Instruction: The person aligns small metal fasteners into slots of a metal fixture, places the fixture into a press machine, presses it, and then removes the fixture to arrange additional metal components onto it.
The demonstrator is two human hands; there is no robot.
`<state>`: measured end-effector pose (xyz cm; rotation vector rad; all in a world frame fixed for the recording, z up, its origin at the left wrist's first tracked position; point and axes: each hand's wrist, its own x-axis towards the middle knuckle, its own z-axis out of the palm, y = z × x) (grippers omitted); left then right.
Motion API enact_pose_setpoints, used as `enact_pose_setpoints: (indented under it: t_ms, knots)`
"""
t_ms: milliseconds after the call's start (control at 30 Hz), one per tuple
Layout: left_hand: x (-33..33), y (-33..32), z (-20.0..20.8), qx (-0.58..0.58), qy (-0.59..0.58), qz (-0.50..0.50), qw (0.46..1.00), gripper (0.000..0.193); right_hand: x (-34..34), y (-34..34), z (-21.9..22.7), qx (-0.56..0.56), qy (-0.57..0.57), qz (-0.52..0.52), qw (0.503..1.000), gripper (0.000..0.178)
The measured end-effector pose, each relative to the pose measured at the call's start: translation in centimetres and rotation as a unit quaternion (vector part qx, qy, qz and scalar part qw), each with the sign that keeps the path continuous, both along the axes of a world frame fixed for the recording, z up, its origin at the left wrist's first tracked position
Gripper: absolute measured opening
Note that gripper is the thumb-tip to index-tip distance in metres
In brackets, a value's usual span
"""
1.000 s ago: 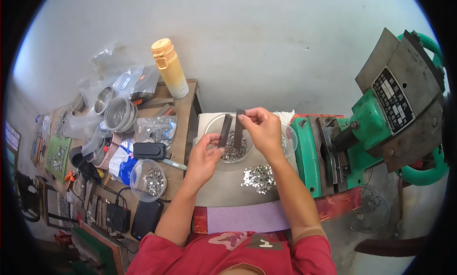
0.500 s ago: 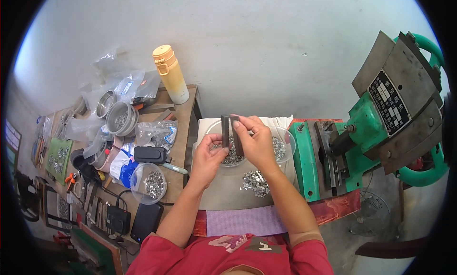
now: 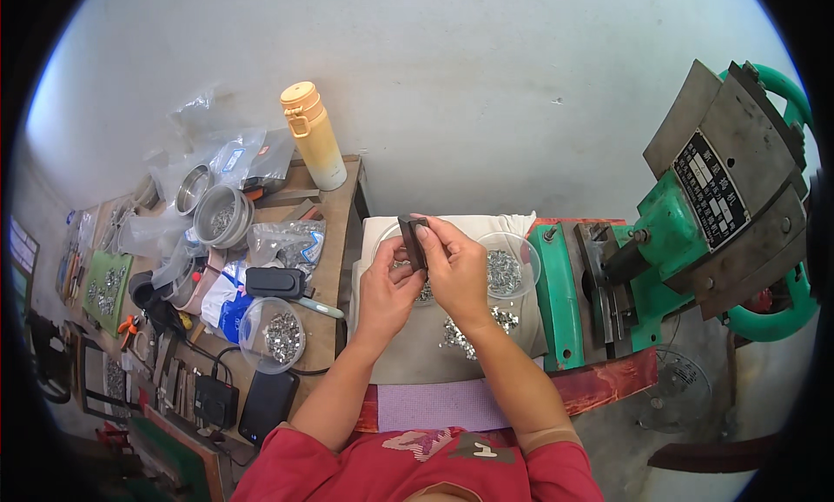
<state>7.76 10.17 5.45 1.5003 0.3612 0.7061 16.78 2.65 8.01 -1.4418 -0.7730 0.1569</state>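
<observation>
Dark metal bars (image 3: 413, 243), looks like two held flat together, are pinched upright above the surface (image 3: 417, 354), right in front of a clear tub (image 3: 389, 233) that's mostly blocked from view. Both the left hand (image 3: 387, 287) and right hand (image 3: 459, 272) are closed in narrow around them. So yeah, the lining-up seems basically done, though whether anything's sandwiched inside can't be told. Not yet set down, anyway. Plenty looks left: shiny bits are heaped loose (image 3: 455, 335), and more are kept in the right-hand tub (image 3: 532, 263), beside the green press (image 3: 669, 224).

A workshop; the green press (image 3: 667, 211) and loose metal pieces (image 3: 502, 274) show it
</observation>
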Motion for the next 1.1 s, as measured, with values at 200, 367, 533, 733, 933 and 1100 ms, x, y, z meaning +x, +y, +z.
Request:
enact_pose_setpoints:
  t_ms: [200,367,533,733,933,1100]
  knots:
    - [0.1,-0.3,-0.6,0.023,-0.016,0.014,1.000,0.044,-0.8,0.4,-0.3,0.003,-0.033,-0.062,0.998,0.021]
    - [0.1,-0.4,-1.0,0.035,-0.020,0.024,0.999,0.044,-1.0,1.0,-0.9,0.016,-0.051,-0.084,0.995,0.019]
    - [-0.1,-0.9,-0.4,0.010,-0.021,0.028,0.999,0.044,-1.1,1.3,-0.8,0.020,0.064,-0.051,0.996,0.020]
    - [0.3,0.1,-0.4,-0.083,-0.057,0.002,0.995,0.040,1.9,0.2,-1.6,-0.020,0.089,0.052,0.994,0.022]
    - [0.1,1.1,0.0,-0.200,-0.056,0.024,0.978,0.027,2.7,-0.7,-1.8,-0.056,0.047,0.070,0.995,0.020]
    - [-0.3,1.8,-0.2,-0.255,-0.074,0.022,0.964,0.022,1.4,-1.7,0.0,-0.184,-0.082,0.079,0.976,0.024]
